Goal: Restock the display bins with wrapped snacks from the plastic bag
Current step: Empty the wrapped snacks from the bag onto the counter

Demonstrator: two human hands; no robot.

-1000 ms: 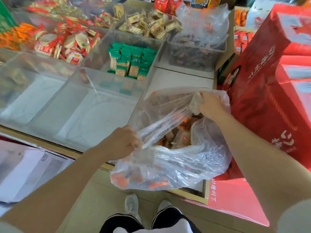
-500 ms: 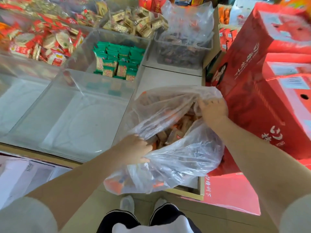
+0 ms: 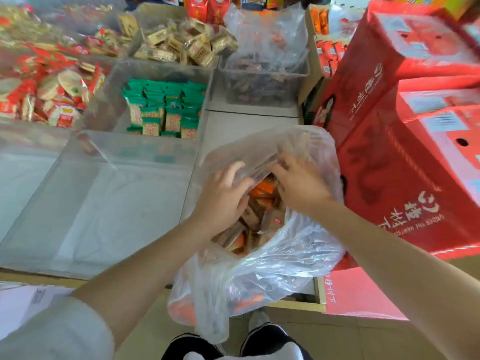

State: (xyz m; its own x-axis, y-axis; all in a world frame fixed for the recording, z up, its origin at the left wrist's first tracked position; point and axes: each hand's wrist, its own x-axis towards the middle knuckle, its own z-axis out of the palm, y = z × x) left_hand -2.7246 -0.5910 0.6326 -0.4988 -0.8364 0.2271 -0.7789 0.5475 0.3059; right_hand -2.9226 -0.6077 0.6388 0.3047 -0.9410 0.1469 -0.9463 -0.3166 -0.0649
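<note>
Plastic bag (image 3: 280,268) film blurs wrapped snacks (image 3: 259,203); both hands' fingertips hidden.

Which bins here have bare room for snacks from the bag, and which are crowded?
Free: the clear bin between the bag and the far-left bin, which also looks bare. Crowded: the green-pack bin, red-pack bin, tan-pack bin.

Our plastic bag (image 3: 272,268) sits at the near edge of the counter (image 3: 233,126), with wrapped snacks (image 3: 259,203) inside it. Our left hand (image 3: 220,198) and right hand (image 3: 298,188) meet at its mouth. Left of the bag lies a bare bin (image 3: 104,203); behind that, a bin of packets (image 3: 163,110). Stacked boxes (image 3: 402,152) stand to the bag's right.
</note>
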